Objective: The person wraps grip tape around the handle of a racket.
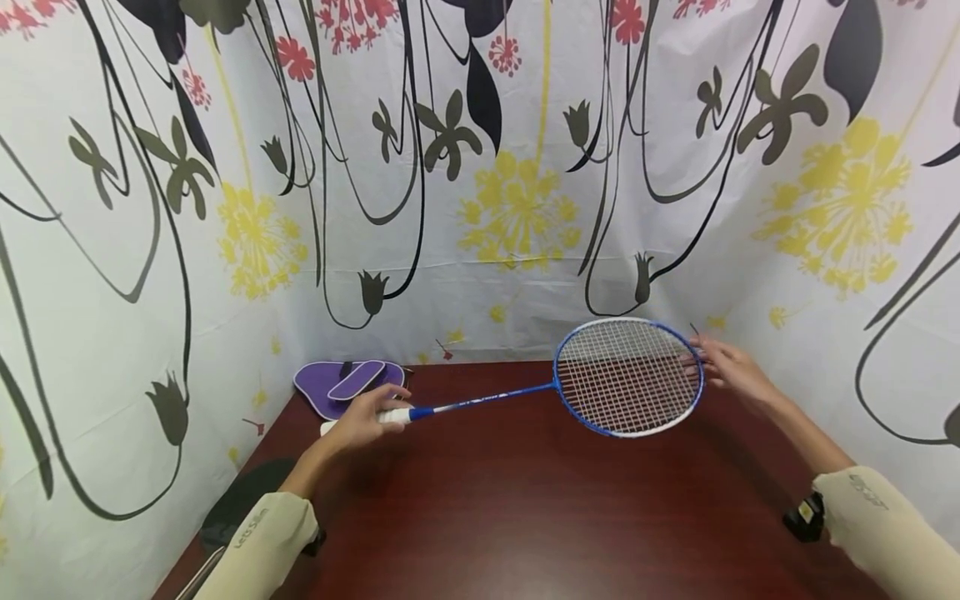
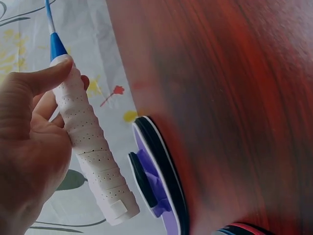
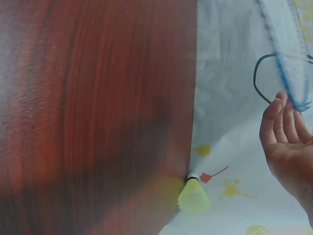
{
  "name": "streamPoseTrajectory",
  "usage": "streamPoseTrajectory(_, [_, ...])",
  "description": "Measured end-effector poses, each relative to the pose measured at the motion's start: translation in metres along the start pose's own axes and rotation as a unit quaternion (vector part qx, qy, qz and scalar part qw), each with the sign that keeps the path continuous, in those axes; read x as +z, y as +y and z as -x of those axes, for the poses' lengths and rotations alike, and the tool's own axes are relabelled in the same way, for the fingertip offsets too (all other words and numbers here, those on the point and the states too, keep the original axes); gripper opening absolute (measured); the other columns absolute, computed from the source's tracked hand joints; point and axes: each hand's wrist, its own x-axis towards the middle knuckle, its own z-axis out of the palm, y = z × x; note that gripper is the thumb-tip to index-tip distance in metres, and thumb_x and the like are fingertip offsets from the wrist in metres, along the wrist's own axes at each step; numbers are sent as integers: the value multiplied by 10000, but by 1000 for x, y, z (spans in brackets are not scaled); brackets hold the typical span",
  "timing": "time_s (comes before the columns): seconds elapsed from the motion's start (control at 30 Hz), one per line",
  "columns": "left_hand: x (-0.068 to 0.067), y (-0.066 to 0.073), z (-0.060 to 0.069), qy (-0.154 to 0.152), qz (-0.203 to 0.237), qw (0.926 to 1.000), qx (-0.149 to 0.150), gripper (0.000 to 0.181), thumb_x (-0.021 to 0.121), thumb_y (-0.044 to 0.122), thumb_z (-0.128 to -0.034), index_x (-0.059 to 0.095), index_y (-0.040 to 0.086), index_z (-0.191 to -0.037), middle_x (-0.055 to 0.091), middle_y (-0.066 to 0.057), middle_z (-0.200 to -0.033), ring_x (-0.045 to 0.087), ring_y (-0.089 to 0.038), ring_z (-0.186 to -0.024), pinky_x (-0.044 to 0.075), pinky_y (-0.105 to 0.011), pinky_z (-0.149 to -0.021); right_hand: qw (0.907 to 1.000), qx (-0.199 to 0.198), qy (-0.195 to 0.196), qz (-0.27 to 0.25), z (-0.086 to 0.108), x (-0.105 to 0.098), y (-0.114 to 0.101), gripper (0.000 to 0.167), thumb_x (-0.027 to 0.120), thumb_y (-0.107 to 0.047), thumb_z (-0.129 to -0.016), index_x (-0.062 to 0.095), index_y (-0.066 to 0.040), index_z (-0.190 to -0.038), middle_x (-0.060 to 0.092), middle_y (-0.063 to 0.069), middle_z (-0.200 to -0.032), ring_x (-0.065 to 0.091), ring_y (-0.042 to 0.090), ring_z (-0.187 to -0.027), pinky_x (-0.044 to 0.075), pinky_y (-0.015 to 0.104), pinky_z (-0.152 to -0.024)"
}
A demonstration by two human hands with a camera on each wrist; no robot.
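Note:
A blue and white badminton racket (image 1: 491, 398) is held above the table, its strung head to the right. My left hand (image 1: 363, 421) grips its white handle; the left wrist view shows the thumb pressed along the perforated grip (image 2: 93, 134), with fingers curled behind. At the far end of the head, my right hand (image 1: 731, 371) touches the rim with extended fingertips, some visible through the strings. In the right wrist view, those fingers (image 3: 279, 117) meet the blue rim (image 3: 286, 81), which is blurred there.
A purple paddle-like pad (image 1: 322, 387) with a strap lies on the dark red table (image 1: 480, 517) at the back left. A dark rounded thing (image 1: 247, 500) is at the left edge. A yellow shuttlecock (image 3: 194, 197) stands by the table's edge. Flowered cloth (image 1: 517, 292) hangs behind.

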Motion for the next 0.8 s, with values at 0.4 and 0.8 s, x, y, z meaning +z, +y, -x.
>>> streamPoseTrajectory(0.4, [9,-28,2,-36,-489,9985,246,436,851,-74,-781,654,-90,-1169,779,-107,-998,737,-219,-927,546,-282,-842,9626,530,-143,2655,15,22,29,464,595,-180,-1072,530,129,-1412,699,308,-1145,680,145,-819,570,307,-631])
streamPoseTrajectory(0.8, [25,-42,2,141,-579,9979,247,380,858,-36,-796,674,-63,-1127,788,-143,-1010,753,-284,-972,531,-331,-881,9523,555,-74,2999,34,30,58,338,668,-76,-1008,631,109,-1289,740,222,-1037,670,154,-679,547,279,-568])
